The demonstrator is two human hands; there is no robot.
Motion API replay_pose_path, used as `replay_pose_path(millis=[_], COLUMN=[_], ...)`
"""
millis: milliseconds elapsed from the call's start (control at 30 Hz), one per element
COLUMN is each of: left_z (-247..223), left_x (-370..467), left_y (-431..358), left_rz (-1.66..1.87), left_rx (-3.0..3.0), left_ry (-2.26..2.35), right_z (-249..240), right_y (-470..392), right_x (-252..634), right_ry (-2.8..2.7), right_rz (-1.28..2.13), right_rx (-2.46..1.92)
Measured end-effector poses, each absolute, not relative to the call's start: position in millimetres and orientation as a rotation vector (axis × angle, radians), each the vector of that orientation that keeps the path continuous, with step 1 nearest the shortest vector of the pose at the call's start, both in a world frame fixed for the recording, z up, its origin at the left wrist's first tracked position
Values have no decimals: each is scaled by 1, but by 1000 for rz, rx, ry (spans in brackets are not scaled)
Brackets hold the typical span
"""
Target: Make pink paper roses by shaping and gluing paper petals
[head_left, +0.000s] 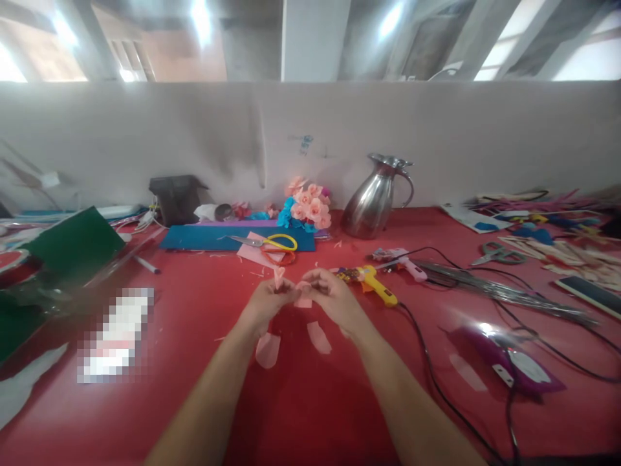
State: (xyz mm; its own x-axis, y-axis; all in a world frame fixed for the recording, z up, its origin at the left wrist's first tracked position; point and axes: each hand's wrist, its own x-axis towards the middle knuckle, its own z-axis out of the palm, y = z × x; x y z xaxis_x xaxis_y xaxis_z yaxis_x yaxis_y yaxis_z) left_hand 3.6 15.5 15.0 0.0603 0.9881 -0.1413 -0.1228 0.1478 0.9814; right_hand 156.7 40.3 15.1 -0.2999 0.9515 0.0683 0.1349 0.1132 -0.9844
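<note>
Over the middle of the red table, my left hand point(264, 304) is closed, with a small rolled pink paper bud point(279, 277) sticking up from its fingers. My right hand point(334, 296) pinches a pink paper petal point(304, 301) between thumb and fingers. The fingertips of both hands nearly meet at this petal. Whether the left thumb also grips the petal is hard to see. Below the hands, one cut pink petal point(268, 351) lies near my left wrist and another pink petal point(319, 338) near my right.
Yellow-handled scissors point(281, 243) rest on a blue sheet point(194, 238). Behind stand a paper flower bunch point(310, 207) and a steel jug point(371, 197). To the right lie a yellow glue gun point(378, 287), a pink glue gun point(412, 267), cables, wire stems point(509, 294) and a purple packet point(519, 366).
</note>
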Motion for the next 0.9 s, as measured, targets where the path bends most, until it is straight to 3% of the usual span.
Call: replay_pose_path(millis=[333, 900], left_z=[15, 9], left_x=[1, 1], left_y=[18, 18], left_rz=[1177, 1177], left_rx=[875, 949], left_ry=[1102, 1136], right_z=[30, 28], right_y=[36, 34], right_x=[157, 155], right_ry=[-1338, -1435], right_rz=[1451, 1335], right_rx=[-1116, -1134])
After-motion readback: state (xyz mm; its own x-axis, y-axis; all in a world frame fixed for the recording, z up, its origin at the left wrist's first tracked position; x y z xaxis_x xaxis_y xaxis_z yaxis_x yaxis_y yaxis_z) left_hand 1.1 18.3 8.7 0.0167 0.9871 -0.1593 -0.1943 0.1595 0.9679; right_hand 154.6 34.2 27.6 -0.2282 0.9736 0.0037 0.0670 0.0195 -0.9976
